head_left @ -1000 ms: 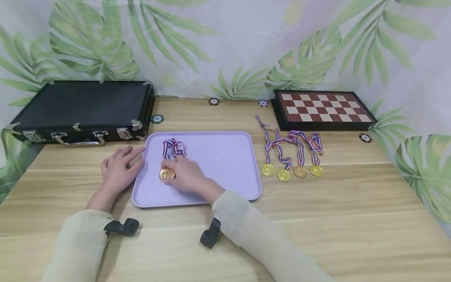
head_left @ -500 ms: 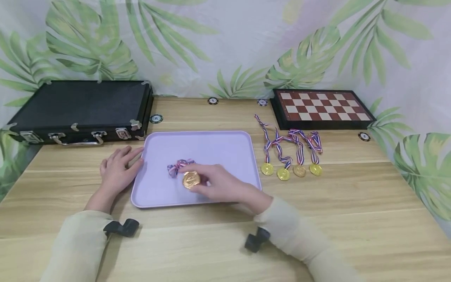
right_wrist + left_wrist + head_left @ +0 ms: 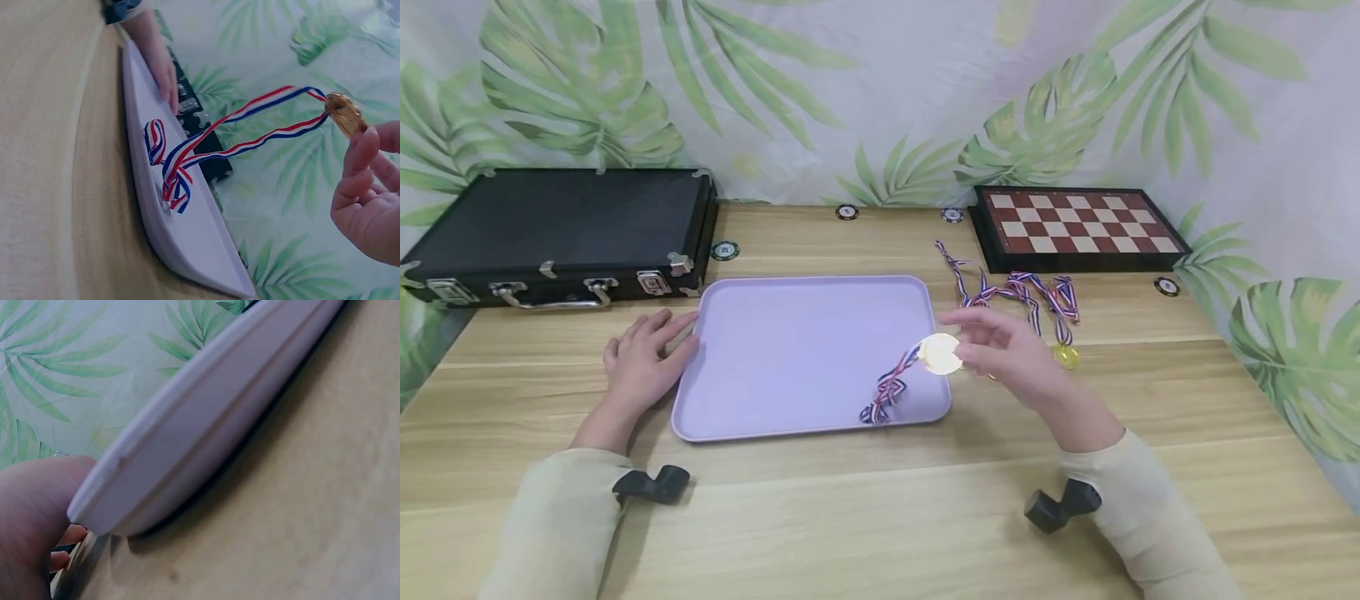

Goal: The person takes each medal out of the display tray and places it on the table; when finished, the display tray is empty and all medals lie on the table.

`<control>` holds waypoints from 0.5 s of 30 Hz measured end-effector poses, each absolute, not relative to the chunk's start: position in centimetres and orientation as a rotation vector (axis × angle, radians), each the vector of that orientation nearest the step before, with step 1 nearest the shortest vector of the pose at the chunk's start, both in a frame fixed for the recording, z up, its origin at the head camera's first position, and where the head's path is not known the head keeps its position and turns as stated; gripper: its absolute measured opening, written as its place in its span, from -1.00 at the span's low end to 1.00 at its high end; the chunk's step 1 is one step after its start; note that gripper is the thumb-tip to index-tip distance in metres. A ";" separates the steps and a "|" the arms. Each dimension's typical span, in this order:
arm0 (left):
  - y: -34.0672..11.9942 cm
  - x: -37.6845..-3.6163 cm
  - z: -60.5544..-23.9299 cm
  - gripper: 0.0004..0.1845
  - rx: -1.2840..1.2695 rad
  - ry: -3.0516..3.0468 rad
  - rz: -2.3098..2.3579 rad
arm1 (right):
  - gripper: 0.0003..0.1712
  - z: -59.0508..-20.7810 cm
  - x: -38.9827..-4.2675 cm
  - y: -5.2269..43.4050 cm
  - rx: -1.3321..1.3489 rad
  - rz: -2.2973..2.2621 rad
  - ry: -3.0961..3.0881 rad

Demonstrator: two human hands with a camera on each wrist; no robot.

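My right hand [image 3: 1000, 346] pinches a gold medal [image 3: 940, 354] above the right edge of the lilac tray [image 3: 790, 350]. Its red, white and blue ribbon [image 3: 889, 390] trails down onto the tray's front right corner. The right wrist view shows the medal [image 3: 345, 114] at my fingertips [image 3: 361, 152] with the ribbon [image 3: 187, 159] hanging to the tray [image 3: 187, 237]. My left hand [image 3: 643, 358] rests flat on the table against the tray's left rim. The left wrist view shows only the tray rim [image 3: 187, 431] and part of that hand.
Other medals with ribbons [image 3: 1022, 292] lie right of the tray, partly hidden behind my right hand. A black case [image 3: 561, 225] stands at the back left, a chessboard [image 3: 1075, 225] at the back right. Poker chips [image 3: 725, 250] dot the table's far side.
My right hand has lifted the medal from the tray's left part and carried it to the right edge, the ribbon dragging behind. The left hand has stayed put.
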State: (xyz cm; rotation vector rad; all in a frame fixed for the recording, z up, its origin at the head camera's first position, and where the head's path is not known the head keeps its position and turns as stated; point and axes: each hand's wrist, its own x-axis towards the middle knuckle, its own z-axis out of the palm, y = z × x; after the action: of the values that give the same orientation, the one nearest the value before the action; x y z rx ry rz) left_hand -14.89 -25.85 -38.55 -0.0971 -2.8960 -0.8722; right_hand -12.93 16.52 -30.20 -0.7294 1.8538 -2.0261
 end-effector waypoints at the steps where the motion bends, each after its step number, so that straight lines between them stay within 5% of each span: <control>1: -25.8 -14.9 -38.5 -0.50 -0.096 -2.900 -0.873 | -0.64 -30.4 -12.9 17.2 -0.702 -2.096 1.719; 7: -25.9 -15.0 -38.7 -0.50 -0.099 -2.902 -0.877 | -0.56 -30.6 -12.7 20.7 -0.752 -2.298 0.882; 15: -26.1 -15.1 -38.9 -0.50 -0.100 -2.904 -0.864 | -0.53 -28.7 -11.8 25.0 -0.890 -2.434 0.661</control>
State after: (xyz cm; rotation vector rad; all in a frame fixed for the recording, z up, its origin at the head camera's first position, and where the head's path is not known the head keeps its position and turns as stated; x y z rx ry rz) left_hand -15.05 -26.07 -38.86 -0.0997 -2.9036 -0.8643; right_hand -11.80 25.04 -28.71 -0.8895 0.6610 -2.4337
